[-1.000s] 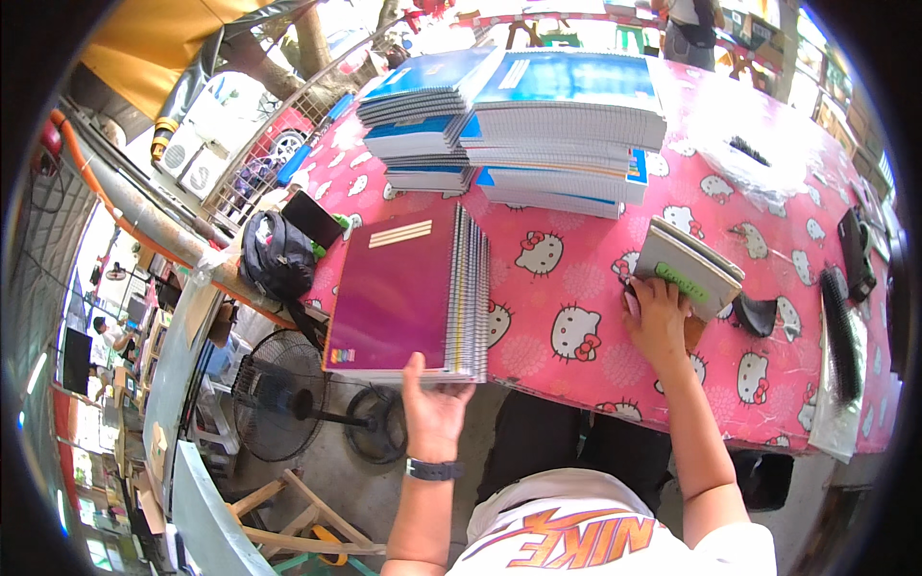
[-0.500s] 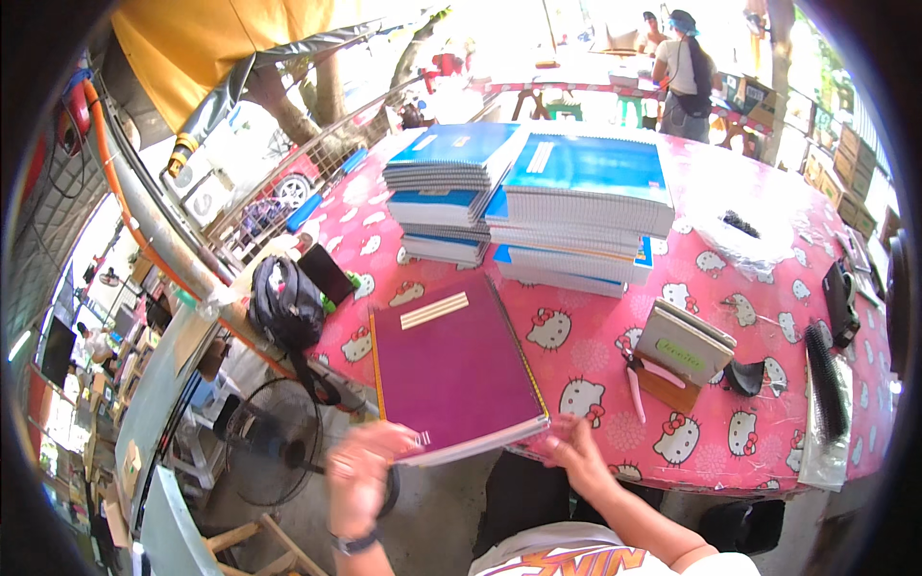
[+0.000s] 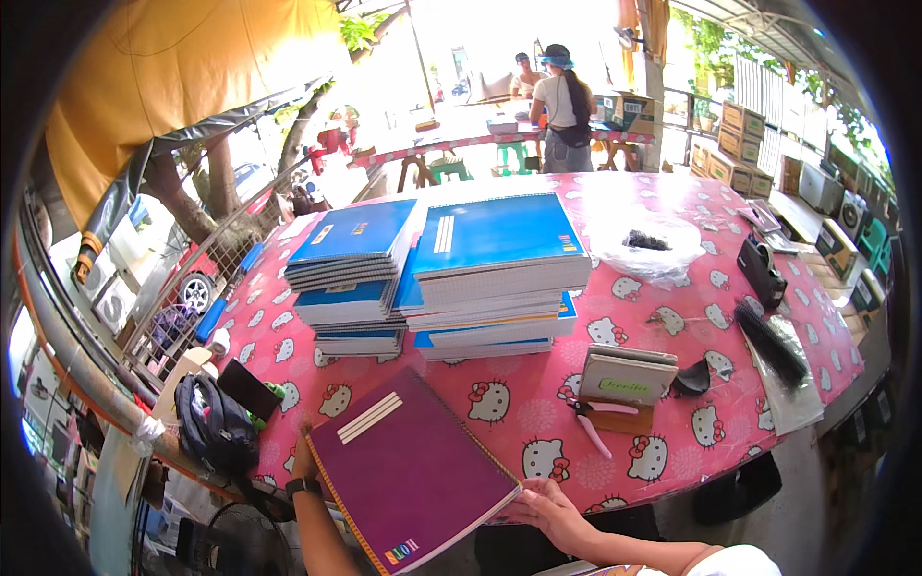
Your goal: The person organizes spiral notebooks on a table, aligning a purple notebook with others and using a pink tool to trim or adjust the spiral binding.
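A purple spiral notebook (image 3: pixel 413 470) with three pale label lines on its cover lies tilted at the table's near edge, its lower part over my lap. My right hand (image 3: pixel 549 509) pinches its right corner, thumb above. My left hand (image 3: pixel 304 455) is at the spiral-bound left side, its fingers mostly hidden behind the notebook; a dark band circles that wrist. Beyond it stand two stacks of blue notebooks, a left stack (image 3: pixel 353 245) and a taller right stack (image 3: pixel 504 240).
Pink-handled pliers (image 3: pixel 594 432) lie by a small upright box of cards (image 3: pixel 626 376). A tape dispenser (image 3: pixel 762 273), a clear plastic bag (image 3: pixel 645 252) and a roll of black mesh (image 3: pixel 771 344) are at the right. A black bag (image 3: pixel 216 422) and phone (image 3: pixel 252 392) sit left. Two people stand beyond.
My left hand has moved from the notebook's lower left corner up along its spiral side. The notebook has turned and come nearer. The whole view has shifted.
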{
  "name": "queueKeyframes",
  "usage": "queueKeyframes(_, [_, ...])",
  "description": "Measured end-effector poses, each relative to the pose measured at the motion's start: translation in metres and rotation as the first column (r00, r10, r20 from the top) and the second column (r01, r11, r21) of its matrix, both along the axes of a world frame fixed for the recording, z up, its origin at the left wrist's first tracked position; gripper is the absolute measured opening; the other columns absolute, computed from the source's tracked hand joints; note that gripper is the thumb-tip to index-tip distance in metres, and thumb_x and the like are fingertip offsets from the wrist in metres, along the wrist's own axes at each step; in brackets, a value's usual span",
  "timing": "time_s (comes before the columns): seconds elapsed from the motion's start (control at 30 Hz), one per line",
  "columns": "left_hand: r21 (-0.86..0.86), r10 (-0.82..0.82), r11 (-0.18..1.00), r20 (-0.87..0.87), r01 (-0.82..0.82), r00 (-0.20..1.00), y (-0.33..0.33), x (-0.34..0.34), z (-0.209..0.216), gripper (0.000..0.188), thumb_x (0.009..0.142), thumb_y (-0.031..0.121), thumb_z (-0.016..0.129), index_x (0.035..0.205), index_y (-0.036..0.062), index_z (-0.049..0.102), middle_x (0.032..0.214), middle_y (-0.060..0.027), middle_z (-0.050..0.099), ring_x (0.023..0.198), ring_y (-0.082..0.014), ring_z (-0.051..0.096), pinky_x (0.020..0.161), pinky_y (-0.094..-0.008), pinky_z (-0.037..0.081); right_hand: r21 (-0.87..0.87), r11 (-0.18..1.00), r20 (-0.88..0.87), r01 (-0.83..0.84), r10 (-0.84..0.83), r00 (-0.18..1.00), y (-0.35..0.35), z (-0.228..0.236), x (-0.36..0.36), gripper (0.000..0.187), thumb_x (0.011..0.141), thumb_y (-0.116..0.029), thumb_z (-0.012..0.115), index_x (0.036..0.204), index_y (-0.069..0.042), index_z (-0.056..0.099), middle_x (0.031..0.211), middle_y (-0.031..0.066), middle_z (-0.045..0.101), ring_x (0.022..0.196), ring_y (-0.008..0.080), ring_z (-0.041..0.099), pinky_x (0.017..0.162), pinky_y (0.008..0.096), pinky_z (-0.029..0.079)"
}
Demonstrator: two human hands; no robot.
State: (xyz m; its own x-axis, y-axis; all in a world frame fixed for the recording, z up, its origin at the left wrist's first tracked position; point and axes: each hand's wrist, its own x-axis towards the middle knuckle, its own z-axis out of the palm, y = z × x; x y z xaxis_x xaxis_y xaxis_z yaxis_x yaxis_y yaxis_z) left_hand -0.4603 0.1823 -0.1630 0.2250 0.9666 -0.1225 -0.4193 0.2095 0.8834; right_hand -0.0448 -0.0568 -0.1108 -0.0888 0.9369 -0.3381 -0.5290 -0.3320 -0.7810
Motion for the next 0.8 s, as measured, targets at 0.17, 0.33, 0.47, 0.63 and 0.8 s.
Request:
queueKeyframes(0.17, [0.079, 0.190, 0.981, -0.306, -0.174, 0.933, -0.064, -0.015, 0.006, 0.051, 0.099, 0.043, 0.035, 0.117, -0.0018, 0.053, 0.109, -0.0101, 0.061, 0.097, -0.0181, 0.059, 0.085, -0.0315, 0.047, 0.259, 0.962, 0.269, 0.090, -0.162, 0.950, 0.054, -0.019, -0.007, 0.048, 0.094, -0.029, 0.054, 0.125, 0.004, 0.038, 0.122, 0.0164, 0.049, 0.115, 0.0212, 0.047, 0.097, 0.0339, 0.039])
queueKeyframes(0.33, [0.055, 0.696, 0.716, -0.136, -0.696, 0.705, -0.177, 0.011, -0.009, 0.043, 0.098, 0.035, 0.040, 0.112, -0.0029, 0.055, 0.100, -0.0091, 0.063, 0.093, -0.0174, 0.059, 0.082, -0.0303, 0.046, 0.283, 0.958, 0.386, -0.038, -0.077, 0.919, 0.171, -0.018, -0.013, 0.054, 0.094, -0.041, 0.046, 0.123, 0.005, 0.048, 0.117, 0.0182, 0.056, 0.109, 0.0254, 0.052, 0.095, 0.0338, 0.039])
queueKeyframes(0.47, [0.021, 0.459, 0.884, -0.229, -0.467, 0.858, -0.247, 0.062, -0.012, 0.032, 0.098, 0.023, 0.039, 0.119, 0.0029, 0.052, 0.112, -0.0093, 0.060, 0.103, -0.0203, 0.056, 0.086, -0.0381, 0.045, 0.284, 0.920, 0.396, -0.272, 0.145, 0.906, 0.234, 0.005, -0.028, 0.058, 0.093, -0.048, 0.046, 0.125, -0.001, 0.051, 0.125, 0.0118, 0.055, 0.113, 0.0228, 0.050, 0.097, 0.0341, 0.038])
queueKeyframes(0.63, [0.010, 0.452, 0.879, -0.339, -0.477, 0.825, -0.277, 0.102, -0.015, 0.039, 0.097, 0.034, 0.039, 0.116, 0.0035, 0.054, 0.117, -0.0084, 0.059, 0.105, -0.0242, 0.056, 0.084, -0.0380, 0.044, 0.145, 0.918, 0.233, -0.370, 0.331, 0.914, 0.240, 0.002, -0.021, 0.064, 0.093, -0.053, 0.042, 0.132, -0.002, 0.046, 0.131, 0.0117, 0.051, 0.121, 0.0203, 0.045, 0.103, 0.0326, 0.032])
queueKeyframes(0.8, [-0.171, 0.452, 0.883, 0.053, -0.438, 0.890, -0.237, 0.117, 0.014, 0.049, 0.096, 0.041, 0.041, 0.125, 0.0028, 0.053, 0.120, -0.0127, 0.059, 0.111, -0.0276, 0.054, 0.091, -0.0415, 0.042, 0.170, 0.919, 0.003, -0.356, 0.361, 0.933, 0.190, -0.017, 0.021, 0.069, 0.094, -0.055, 0.038, 0.136, -0.001, 0.042, 0.139, 0.0131, 0.043, 0.130, 0.0208, 0.037, 0.110, 0.0318, 0.021])
